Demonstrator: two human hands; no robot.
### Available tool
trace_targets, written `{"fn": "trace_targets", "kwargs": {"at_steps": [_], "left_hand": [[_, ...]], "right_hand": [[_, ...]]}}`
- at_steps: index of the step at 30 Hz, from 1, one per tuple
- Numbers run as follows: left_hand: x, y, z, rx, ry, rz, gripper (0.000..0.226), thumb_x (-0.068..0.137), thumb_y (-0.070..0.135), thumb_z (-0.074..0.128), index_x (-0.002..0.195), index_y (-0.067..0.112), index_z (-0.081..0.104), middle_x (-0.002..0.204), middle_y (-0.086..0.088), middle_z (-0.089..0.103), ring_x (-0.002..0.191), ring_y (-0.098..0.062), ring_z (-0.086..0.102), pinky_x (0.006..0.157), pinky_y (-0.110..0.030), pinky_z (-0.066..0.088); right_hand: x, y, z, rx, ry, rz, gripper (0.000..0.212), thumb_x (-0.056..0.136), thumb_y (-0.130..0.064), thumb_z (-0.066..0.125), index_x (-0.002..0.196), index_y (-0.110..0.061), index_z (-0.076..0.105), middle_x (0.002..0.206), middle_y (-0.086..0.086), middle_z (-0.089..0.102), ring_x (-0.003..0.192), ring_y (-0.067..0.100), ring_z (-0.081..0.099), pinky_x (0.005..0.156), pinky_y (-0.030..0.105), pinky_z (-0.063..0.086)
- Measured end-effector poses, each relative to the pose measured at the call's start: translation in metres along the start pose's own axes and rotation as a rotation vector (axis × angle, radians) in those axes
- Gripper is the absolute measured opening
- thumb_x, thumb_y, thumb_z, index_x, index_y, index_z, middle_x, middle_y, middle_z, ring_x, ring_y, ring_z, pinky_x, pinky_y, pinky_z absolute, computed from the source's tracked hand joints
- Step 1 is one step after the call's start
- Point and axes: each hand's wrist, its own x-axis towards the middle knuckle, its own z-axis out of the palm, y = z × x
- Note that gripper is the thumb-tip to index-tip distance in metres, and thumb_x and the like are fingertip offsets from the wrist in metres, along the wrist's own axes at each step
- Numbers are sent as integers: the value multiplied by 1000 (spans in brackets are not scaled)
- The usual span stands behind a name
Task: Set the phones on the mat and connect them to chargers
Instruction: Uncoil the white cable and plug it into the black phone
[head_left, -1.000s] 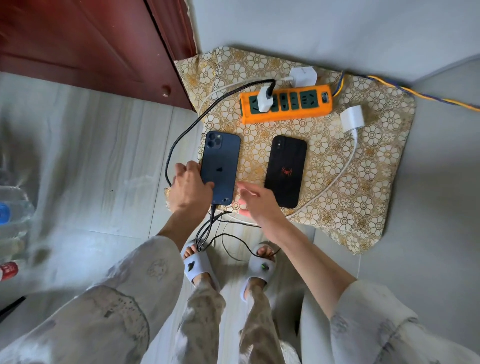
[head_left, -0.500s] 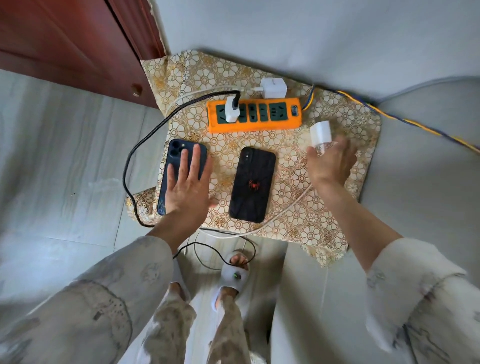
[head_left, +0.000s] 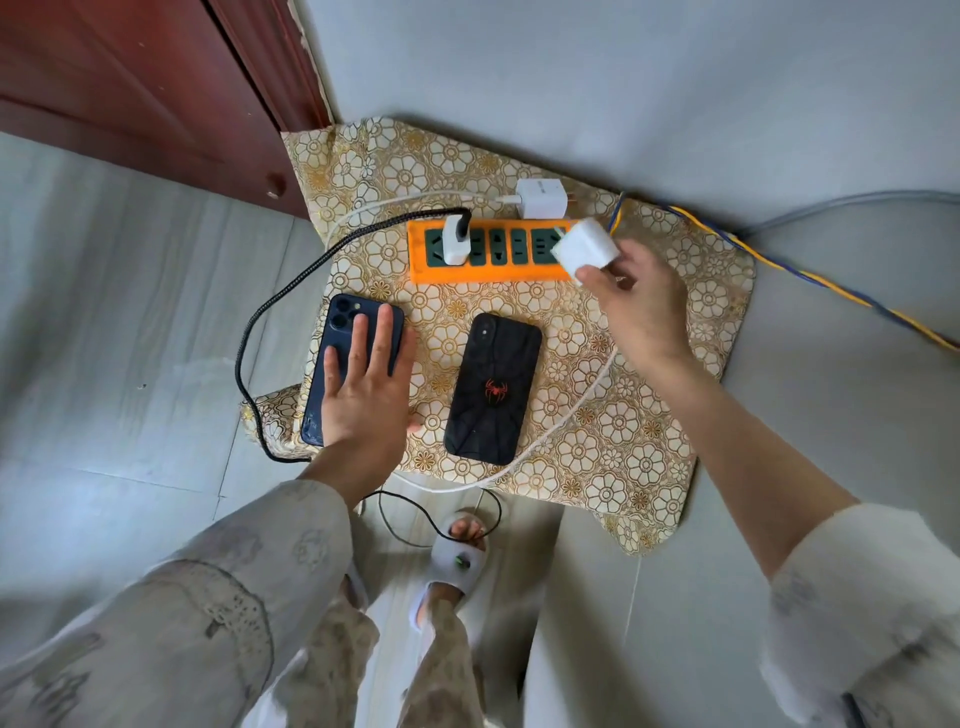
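A gold floral mat (head_left: 623, 441) lies on the floor by the wall. On it a dark blue phone (head_left: 340, 338) lies face down at the left, with my left hand (head_left: 366, 389) resting flat on it, fingers straight. Beside it to the right lies a black phone (head_left: 491, 387) bearing a red spider mark. My right hand (head_left: 641, 306) grips a white charger plug (head_left: 584, 249) over the right end of the orange power strip (head_left: 488, 273). Its white cable (head_left: 561, 421) runs round the black phone. Another white plug (head_left: 456, 240) with a black cable (head_left: 291, 291) sits in the strip's left socket.
A third white charger (head_left: 540, 198) lies behind the strip by the grey wall. A yellow and blue cord (head_left: 810, 278) leads off to the right. A red-brown wooden door (head_left: 135, 93) stands at the upper left. My slippered foot (head_left: 457, 556) is on the tiles below the mat.
My right hand has picked the white plug up from the mat and carried it left to the strip's right end. My left hand stays flat on the blue phone.
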Motion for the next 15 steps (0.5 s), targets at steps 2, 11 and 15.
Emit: {"fn": "trace_targets", "kwargs": {"at_steps": [2,11,15], "left_hand": [[0,0,0,-4,4,-3,98,84,40,57,142,20,-19,152,-5,-29,141,-27,-22,117,-49,0],[0,0,3,-5,20,-11,98,85,37,59,142,21,-20,150,-3,-32,140,-26,-24,115,-48,-3],[1,-1,6,-10,30,-18,101,84,33,62,141,22,-21,150,-2,-33,140,-25,-24,114,-48,-5]], "right_hand": [[5,-16,-4,-56,-140,-104,39,87,-23,57,126,-14,54,103,4,65,86,16,59,65,14,47],[31,-53,11,-268,-364,-112,43,89,-23,56,130,-14,49,123,7,59,104,21,59,92,37,48],[34,-56,12,-354,-367,-125,32,91,-26,52,120,-14,57,119,8,60,90,17,52,76,30,45]]}}
